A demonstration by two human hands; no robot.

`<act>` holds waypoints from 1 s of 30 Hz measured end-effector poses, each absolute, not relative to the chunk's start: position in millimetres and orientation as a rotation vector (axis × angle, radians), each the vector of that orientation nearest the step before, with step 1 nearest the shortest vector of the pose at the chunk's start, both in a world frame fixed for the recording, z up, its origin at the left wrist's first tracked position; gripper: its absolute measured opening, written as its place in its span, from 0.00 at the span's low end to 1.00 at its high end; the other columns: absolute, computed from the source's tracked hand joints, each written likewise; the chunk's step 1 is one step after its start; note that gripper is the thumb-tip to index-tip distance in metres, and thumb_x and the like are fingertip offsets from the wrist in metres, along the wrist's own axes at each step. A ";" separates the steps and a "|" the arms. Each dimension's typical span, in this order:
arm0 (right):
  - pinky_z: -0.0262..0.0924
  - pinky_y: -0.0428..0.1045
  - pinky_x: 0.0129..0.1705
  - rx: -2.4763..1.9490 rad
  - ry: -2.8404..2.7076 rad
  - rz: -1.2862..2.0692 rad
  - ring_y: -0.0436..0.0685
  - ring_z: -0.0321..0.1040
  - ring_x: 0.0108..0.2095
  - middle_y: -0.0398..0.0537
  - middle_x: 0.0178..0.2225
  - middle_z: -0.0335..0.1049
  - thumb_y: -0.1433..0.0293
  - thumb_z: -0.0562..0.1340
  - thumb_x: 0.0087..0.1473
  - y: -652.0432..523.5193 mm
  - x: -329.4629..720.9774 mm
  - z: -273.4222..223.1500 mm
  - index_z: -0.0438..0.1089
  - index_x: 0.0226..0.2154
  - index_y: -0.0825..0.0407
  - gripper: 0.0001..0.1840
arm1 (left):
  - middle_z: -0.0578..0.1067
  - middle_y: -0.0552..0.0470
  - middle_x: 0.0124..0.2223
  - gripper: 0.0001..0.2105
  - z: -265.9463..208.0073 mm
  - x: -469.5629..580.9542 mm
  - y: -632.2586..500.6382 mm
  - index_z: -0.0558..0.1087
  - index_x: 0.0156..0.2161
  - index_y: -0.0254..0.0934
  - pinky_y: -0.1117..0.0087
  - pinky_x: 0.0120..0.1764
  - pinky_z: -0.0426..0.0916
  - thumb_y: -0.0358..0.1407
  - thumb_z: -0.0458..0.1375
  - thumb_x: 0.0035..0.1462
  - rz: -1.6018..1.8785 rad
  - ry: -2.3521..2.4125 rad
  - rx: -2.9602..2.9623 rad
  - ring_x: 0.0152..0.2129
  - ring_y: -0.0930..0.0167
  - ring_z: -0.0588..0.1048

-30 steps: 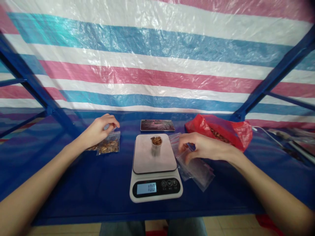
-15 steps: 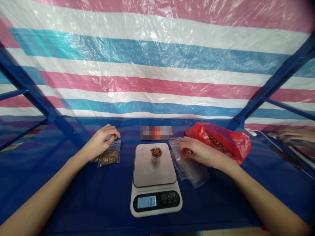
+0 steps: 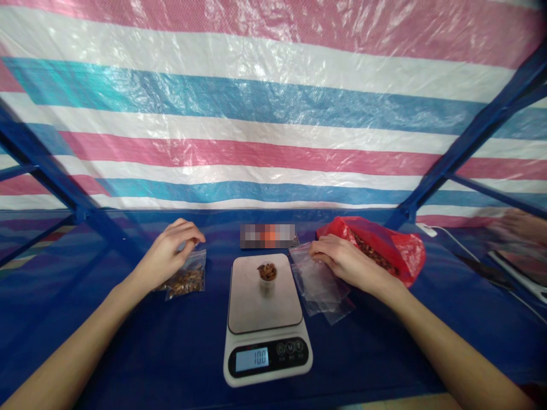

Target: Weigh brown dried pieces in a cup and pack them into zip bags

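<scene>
Two hands are at work over the blue table [image 3: 363,353], one on each side of the kitchen scale [image 3: 241,378]. The right hand [image 3: 348,262] has its fingers bent down on the upper ends of the empty clear bags [image 3: 314,285], which lie overlapping just beside the scale; its thumb is mostly hidden, so I cannot tell whether it pinches one bag, several or none. The left hand [image 3: 173,250] hangs half curled over the filled bag [image 3: 190,282], thumb near the forefinger, and whether plastic is caught between them I cannot tell.

Thin plastic like this probably clings, so a single bag is best peeled off by one corner with a light rub of thumb against finger (a hard pinch could bring up two). It would also be wise to keep the right wrist clear of the red bag [image 3: 412,256] and the knuckles off the scale, where the little cup [image 3: 268,281] of brown pieces [image 3: 268,270] stands upright.

As for writing, the display [image 3: 252,360] reads 10.0, and the middle button [image 3: 290,348] bears an M. The small marks under the buttons are too tiny to read, and I can make out no brand.
</scene>
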State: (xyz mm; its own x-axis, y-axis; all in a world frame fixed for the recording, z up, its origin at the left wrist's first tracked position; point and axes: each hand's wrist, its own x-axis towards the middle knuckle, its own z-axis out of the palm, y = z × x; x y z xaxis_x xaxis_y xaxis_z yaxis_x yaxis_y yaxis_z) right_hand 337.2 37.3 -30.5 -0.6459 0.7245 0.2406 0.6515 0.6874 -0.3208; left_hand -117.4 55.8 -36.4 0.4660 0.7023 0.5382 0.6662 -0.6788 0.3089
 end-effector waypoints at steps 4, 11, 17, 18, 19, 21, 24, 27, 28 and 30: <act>0.63 0.53 0.43 -1.071 -2.489 0.234 0.60 0.74 0.40 0.49 0.38 0.79 0.75 0.55 0.72 35.7 338.7 -34.4 0.74 0.41 0.49 0.13 | 0.81 0.51 0.40 0.12 -33.7 -109.1 48.6 0.78 0.41 0.40 0.60 0.47 0.68 0.31 0.52 0.70 1.051 1.221 2.623 0.40 0.63 0.75; 0.66 0.53 0.43 -1.006 -2.017 0.094 0.58 0.76 0.38 0.47 0.38 0.80 0.70 0.61 0.71 42.1 317.8 -2.6 0.76 0.39 0.48 0.08 | 0.81 0.50 0.40 0.12 7.4 -63.0 35.7 0.80 0.48 0.40 0.64 0.45 0.71 0.39 0.54 0.73 1.342 1.205 2.333 0.39 0.65 0.78; 0.64 0.53 0.45 -0.708 -2.009 0.134 0.58 0.72 0.41 0.47 0.37 0.75 0.73 0.67 0.66 55.0 263.2 57.9 0.77 0.36 0.50 0.06 | 0.85 0.50 0.46 0.17 50.1 6.5 43.7 0.81 0.55 0.43 0.63 0.50 0.73 0.47 0.66 0.65 1.182 0.998 2.236 0.42 0.64 0.80; 0.64 0.53 0.45 -0.679 -2.004 0.153 0.58 0.72 0.41 0.46 0.37 0.74 0.73 0.67 0.66 57.4 254.0 63.2 0.78 0.35 0.50 0.06 | 0.86 0.51 0.45 0.17 51.9 15.4 47.0 0.82 0.53 0.42 0.63 0.49 0.74 0.47 0.68 0.62 1.181 0.991 2.229 0.41 0.64 0.81; 0.64 0.53 0.45 -0.656 -1.996 0.174 0.58 0.72 0.41 0.46 0.36 0.74 0.73 0.67 0.66 60.1 245.4 66.8 0.78 0.35 0.50 0.06 | 0.86 0.51 0.43 0.15 52.7 22.5 50.7 0.84 0.48 0.42 0.63 0.48 0.74 0.46 0.69 0.61 1.206 0.997 2.213 0.41 0.63 0.81; 0.64 0.53 0.45 -0.641 -1.982 0.207 0.57 0.71 0.40 0.46 0.35 0.73 0.72 0.67 0.66 66.6 231.2 70.7 0.78 0.34 0.50 0.07 | 0.86 0.51 0.40 0.10 52.9 31.0 59.2 0.85 0.40 0.41 0.63 0.45 0.74 0.44 0.65 0.64 1.237 1.007 2.172 0.38 0.63 0.82; 0.64 0.54 0.45 -0.668 -1.957 0.189 0.57 0.70 0.41 0.47 0.37 0.73 0.69 0.67 0.66 78.1 218.4 72.5 0.78 0.35 0.49 0.06 | 0.86 0.51 0.35 0.11 53.6 31.6 72.1 0.85 0.32 0.40 0.63 0.44 0.75 0.40 0.62 0.64 1.290 1.019 2.091 0.35 0.63 0.83; 0.64 0.54 0.45 -0.671 -1.937 0.162 0.58 0.70 0.41 0.48 0.38 0.75 0.64 0.67 0.66 89.3 213.1 71.8 0.78 0.37 0.50 0.07 | 0.86 0.50 0.33 0.09 52.3 24.4 80.9 0.84 0.32 0.39 0.63 0.41 0.75 0.41 0.66 0.60 1.378 1.035 1.981 0.33 0.63 0.82; 0.64 0.54 0.45 -0.660 -1.951 0.184 0.57 0.70 0.39 0.48 0.37 0.76 0.62 0.67 0.67 92.8 212.0 70.8 0.78 0.36 0.50 0.09 | 0.85 0.50 0.32 0.09 50.4 21.5 82.3 0.84 0.32 0.39 0.63 0.39 0.74 0.42 0.68 0.58 1.403 1.045 1.953 0.32 0.63 0.82; 0.64 0.53 0.42 -0.632 -1.990 0.249 0.56 0.70 0.36 0.47 0.34 0.76 0.58 0.68 0.66 99.5 209.6 67.7 0.76 0.34 0.51 0.14 | 0.84 0.51 0.31 0.11 44.5 15.6 82.5 0.83 0.31 0.38 0.65 0.36 0.72 0.45 0.69 0.56 1.453 1.088 1.927 0.29 0.65 0.79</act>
